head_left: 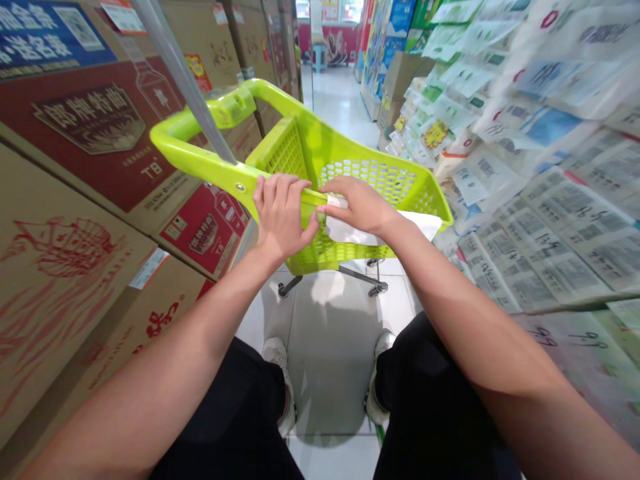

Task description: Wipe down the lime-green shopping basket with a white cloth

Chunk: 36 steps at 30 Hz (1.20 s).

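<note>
Right grip [361,203], white sheet [346,233] beneath

"郎牌特曲" and "T8" on a red carton [173,150], handwritten "9.9" on lower-right packs [567,343].

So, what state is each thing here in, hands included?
Lime-green plastic shopping cart: standing upright
Thin white sheet: bent, at the cart's near rim
Left hand: curled over that rim
Right hand: pinching the sheet
Red-and-brown cardboard boxes: stacked
White shoes: apart, on the pale tiled floor
</note>
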Each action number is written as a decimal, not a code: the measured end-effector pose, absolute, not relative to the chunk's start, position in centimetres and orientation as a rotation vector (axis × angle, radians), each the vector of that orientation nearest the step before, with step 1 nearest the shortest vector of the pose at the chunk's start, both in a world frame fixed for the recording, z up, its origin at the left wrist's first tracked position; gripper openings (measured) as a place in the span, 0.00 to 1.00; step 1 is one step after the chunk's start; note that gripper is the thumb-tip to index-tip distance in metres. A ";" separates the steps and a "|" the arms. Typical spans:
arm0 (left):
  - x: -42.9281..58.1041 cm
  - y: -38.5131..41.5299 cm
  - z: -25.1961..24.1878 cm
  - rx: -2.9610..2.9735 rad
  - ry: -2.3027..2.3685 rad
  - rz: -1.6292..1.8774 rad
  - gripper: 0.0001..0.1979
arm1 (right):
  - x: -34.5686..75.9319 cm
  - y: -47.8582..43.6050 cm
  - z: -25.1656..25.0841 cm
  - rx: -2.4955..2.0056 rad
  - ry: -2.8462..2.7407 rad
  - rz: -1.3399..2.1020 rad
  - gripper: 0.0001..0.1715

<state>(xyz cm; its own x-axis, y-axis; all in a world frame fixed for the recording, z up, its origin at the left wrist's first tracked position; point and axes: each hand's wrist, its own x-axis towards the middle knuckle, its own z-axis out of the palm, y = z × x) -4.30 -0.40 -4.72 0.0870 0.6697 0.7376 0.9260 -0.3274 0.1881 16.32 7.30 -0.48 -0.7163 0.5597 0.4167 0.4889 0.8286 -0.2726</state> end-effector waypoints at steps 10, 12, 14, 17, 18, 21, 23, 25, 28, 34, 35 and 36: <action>-4.1 0.1 -4.8 -2.036 -1.632 -1.079 0.26 | 27.2 7.2 0.6 -1.396 -2.692 -0.065 0.27; -3.9 0.2 -4.7 -2.020 -1.648 -1.059 0.25 | 26.9 6.1 0.7 -1.411 -2.638 -0.158 0.27; -3.7 0.4 -4.7 -2.000 -1.664 -1.053 0.25 | 26.0 4.9 1.0 -1.388 -2.582 -0.168 0.27; -3.6 0.5 -4.7 -1.990 -1.679 -1.056 0.26 | 24.3 3.8 1.3 -1.294 -2.477 -0.126 0.29; -3.7 0.5 -4.7 -1.994 -1.678 -1.055 0.26 | 23.8 3.8 1.3 -1.265 -2.446 -0.116 0.31; -3.8 0.4 -4.5 -2.018 -1.665 -1.041 0.25 | 22.1 4.4 0.8 -1.204 -2.378 -0.118 0.37; -3.9 0.3 -4.3 -2.029 -1.654 -1.033 0.24 | 20.8 4.9 0.1 -1.161 -2.345 -0.127 0.39; -4.0 0.2 -4.2 -2.030 -1.644 -1.036 0.24 | 19.4 5.2 -0.6 -1.147 -2.334 -0.117 0.41; -4.1 0.1 -4.0 -2.023 -1.622 -1.045 0.22 | 17.3 5.2 -1.2 -1.294 -2.382 -0.037 0.46; -4.7 0.2 -4.2 -1.995 -1.566 -1.039 0.17 | 17.2 5.6 -0.6 -1.783 -2.316 0.079 0.50; -4.8 0.3 -4.2 -1.994 -1.561 -1.040 0.16 | 17.8 5.9 -0.5 -1.833 -2.308 0.086 0.48; -4.7 0.3 -4.2 -1.993 -1.559 -1.044 0.16 | 18.5 6.2 -0.4 -1.880 -2.303 0.095 0.47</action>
<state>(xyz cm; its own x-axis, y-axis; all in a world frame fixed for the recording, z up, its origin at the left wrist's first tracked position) -4.74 0.30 -4.22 0.0980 0.6462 0.7568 0.9460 -0.2966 0.1307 18.52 6.20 -0.44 -0.1926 0.9772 0.0891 0.9666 0.2046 -0.1543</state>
